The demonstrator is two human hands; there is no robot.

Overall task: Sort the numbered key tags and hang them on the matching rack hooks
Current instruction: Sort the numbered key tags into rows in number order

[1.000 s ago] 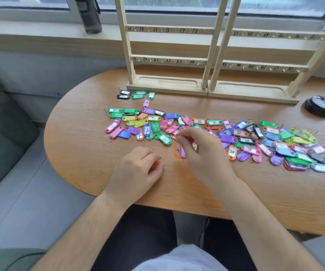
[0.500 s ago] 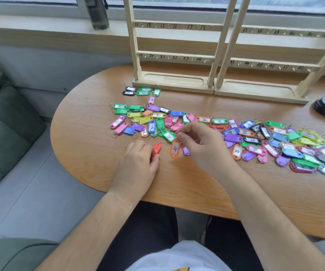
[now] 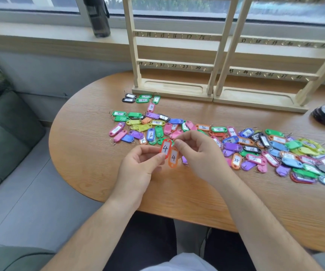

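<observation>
I see two hands close together over the near part of the wooden table [image 3: 91, 157]. The left hand [image 3: 138, 169] pinches the bottom of one red tag [image 3: 165, 148]. The right hand [image 3: 202, 159] pinches the top of one orange tag [image 3: 173, 159]. Each of these two tags has a 4 written on it. They sit side by side and touch, right between the hands.

Behind them a big pile of tags [image 3: 255, 145] in many colours lies across the table, too many for me to count. Farther back one pink tag [image 3: 151, 107] says 3. Just past it lie two black tags [image 3: 128, 99] and three green tags [image 3: 143, 100].

Then I see two wooden racks standing side by side. The left rack [image 3: 175, 89] reads 14 to 18 on one bar and 19 to 24 on the bar below. The right rack [image 3: 255, 96] shows 37, 38 and 43, and the rest is too blurry for me to read. One dark bottle [image 3: 99, 18] stands on the window ledge at the back
</observation>
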